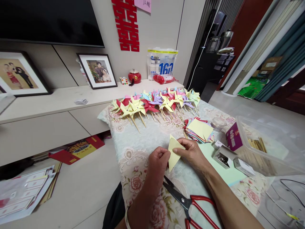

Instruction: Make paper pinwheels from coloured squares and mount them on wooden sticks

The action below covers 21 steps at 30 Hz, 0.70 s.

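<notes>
Between my two hands is a pale yellow piece of paper [174,156], apparently folded to a triangle. My left hand [159,162] pinches its left edge with thumb and fingers. On the right side, my right hand [192,152] grips the paper with the thumb on its face. Below the hands lie scissors [184,203] with red handles, their blades pointing up-left. Just beyond my right hand sits a stack of coloured paper squares [199,128], a yellow sheet on top. Many finished paper pinwheels [157,103] on sticks lie in rows at the far end of the table.
At right, a small open box of metal pins [223,157] rests on a light green sheet [209,152]. Beside it stands a clear plastic bin [269,156] with wooden sticks. A round clear container [218,123] sits behind. A white cabinet [59,108] runs along the wall.
</notes>
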Available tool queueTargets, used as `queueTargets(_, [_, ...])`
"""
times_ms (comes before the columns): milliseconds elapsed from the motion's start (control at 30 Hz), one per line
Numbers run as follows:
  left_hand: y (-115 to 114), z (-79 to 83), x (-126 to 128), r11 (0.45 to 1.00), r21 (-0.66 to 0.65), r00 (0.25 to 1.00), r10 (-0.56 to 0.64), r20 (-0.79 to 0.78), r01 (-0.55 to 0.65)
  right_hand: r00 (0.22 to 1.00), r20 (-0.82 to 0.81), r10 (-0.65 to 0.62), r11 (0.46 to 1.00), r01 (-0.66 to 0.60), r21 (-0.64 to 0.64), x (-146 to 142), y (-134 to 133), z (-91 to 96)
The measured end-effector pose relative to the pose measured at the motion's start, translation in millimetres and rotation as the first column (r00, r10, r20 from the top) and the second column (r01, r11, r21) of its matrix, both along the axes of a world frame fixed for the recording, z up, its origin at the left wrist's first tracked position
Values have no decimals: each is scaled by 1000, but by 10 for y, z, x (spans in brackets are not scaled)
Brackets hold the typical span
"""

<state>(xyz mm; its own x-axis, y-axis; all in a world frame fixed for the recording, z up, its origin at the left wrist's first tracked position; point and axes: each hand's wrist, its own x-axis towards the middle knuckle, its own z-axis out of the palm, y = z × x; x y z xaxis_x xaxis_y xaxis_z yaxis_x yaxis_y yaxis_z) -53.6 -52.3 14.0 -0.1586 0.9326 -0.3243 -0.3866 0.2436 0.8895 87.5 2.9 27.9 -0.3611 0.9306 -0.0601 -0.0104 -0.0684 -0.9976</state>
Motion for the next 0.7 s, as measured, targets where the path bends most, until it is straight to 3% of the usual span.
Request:
queueTargets(267, [13,-16,8,1000,-16,999,22,39,-22,999,-3,49,981,-48,187,12,9,3])
queueTargets(700, [11,6,9,998,-6,989,67,133,-67,982,118,148,931,-179,319,43,-1,31])
